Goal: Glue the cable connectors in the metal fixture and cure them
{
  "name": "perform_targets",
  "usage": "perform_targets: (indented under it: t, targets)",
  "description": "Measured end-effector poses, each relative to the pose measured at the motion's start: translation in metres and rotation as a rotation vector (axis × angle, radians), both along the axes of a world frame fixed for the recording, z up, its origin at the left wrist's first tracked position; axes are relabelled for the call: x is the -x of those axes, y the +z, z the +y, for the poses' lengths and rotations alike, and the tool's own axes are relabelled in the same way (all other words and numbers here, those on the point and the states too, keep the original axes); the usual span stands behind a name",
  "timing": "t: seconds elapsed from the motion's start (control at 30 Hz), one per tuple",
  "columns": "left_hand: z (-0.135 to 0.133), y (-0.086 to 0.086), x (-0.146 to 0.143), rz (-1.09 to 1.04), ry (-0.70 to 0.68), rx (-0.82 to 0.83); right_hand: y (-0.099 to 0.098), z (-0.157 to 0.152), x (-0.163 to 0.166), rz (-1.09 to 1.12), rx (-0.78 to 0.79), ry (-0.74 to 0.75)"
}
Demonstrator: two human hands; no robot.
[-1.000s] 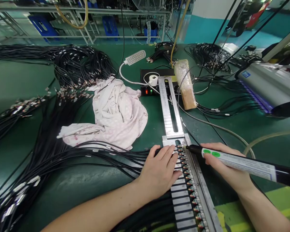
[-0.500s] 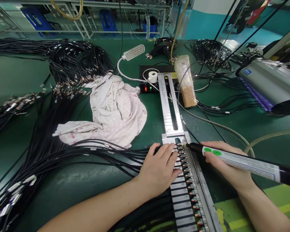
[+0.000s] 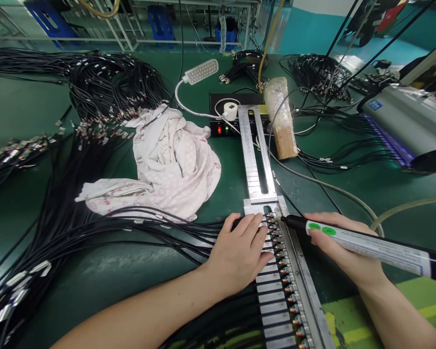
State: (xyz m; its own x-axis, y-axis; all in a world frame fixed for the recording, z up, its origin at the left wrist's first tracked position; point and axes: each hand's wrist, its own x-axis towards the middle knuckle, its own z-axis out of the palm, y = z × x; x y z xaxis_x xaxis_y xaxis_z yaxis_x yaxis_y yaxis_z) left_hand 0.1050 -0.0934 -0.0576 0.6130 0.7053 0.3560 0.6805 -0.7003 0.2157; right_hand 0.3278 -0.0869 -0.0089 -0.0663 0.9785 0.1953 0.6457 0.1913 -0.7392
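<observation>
My left hand (image 3: pixel 239 257) lies flat on black cables (image 3: pixel 189 235) set in the slots of a long metal fixture (image 3: pixel 275 308). Its fingers are stretched out over the upper slots. Along the fixture's right side, the stripped cable ends (image 3: pixel 288 279) with small metal connectors form a row. My right hand (image 3: pixel 345 247) is closed round a thick pen-shaped tool (image 3: pixel 370 245) with a black tapered nose, a white printed label and green stickers. The tool's tip is at the top of the connector row; whether it touches a connector I cannot tell.
A crumpled white cloth (image 3: pixel 178 165) lies left of the fixture. Cable bundles (image 3: pixel 112 87) cover the left side. Behind stand a black control box (image 3: pixel 218 109), a lamp (image 3: pixel 202 71) and a wrapped block (image 3: pixel 281 121). A grey machine (image 3: pixel 410 123) with violet light stands right.
The view has shifted slightly. The tool's tip stays near the top of the connector row, and my left hand keeps its place on the cables.
</observation>
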Motion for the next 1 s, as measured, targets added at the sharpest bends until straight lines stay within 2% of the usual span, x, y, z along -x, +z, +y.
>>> perform_targets:
  t: [1.0]
  targets:
    - [0.0012,0.0025,0.0005,0.003,-0.015,0.029,-0.0001,0.0000,-0.0014,-0.045,-0.015,0.001]
